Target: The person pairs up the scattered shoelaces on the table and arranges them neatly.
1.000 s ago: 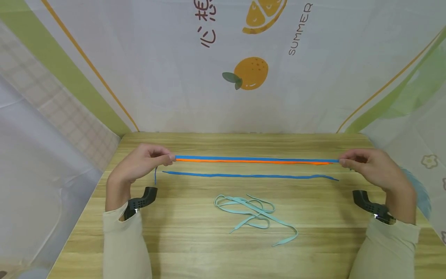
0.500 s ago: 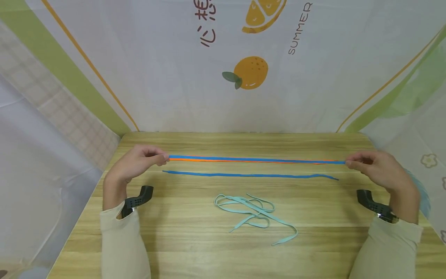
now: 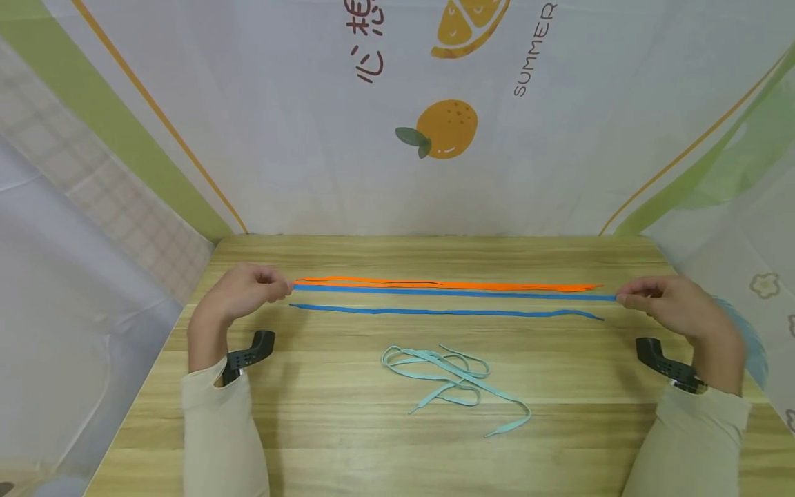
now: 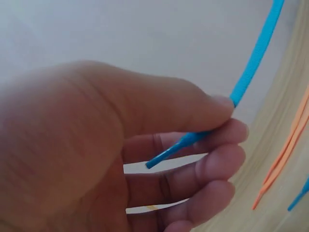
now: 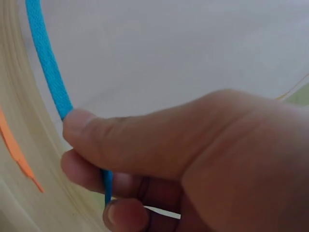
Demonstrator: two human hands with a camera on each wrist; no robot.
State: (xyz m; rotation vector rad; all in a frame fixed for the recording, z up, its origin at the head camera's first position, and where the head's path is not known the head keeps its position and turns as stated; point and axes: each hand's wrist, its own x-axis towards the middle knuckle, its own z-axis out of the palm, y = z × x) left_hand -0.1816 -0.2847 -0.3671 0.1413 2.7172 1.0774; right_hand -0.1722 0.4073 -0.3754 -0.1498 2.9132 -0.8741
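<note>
A flat blue shoelace (image 3: 453,293) is stretched straight from side to side, raised above the table. My left hand (image 3: 241,297) pinches one end between thumb and index finger; its tip (image 4: 164,157) pokes out below the thumb in the left wrist view. At the other end, my right hand (image 3: 680,310) pinches it the same way, with a short tail (image 5: 108,186) hanging past the fingers. Just behind lies an orange shoelace (image 3: 509,286), in two strands running side by side. A second blue length of lace (image 3: 450,313) lies nearly straight in front.
Nearer the person, a mint-green shoelace (image 3: 509,428) lies in loose loops on the wooden table (image 3: 348,455). A printed white cloth (image 3: 298,138) hangs behind the table, and cloth also hangs at both sides.
Both hands first spread slightly apart, sliding outward along the blue shoelace, then came toward the person. The held lace moved from over the orange one to just in front of it.
</note>
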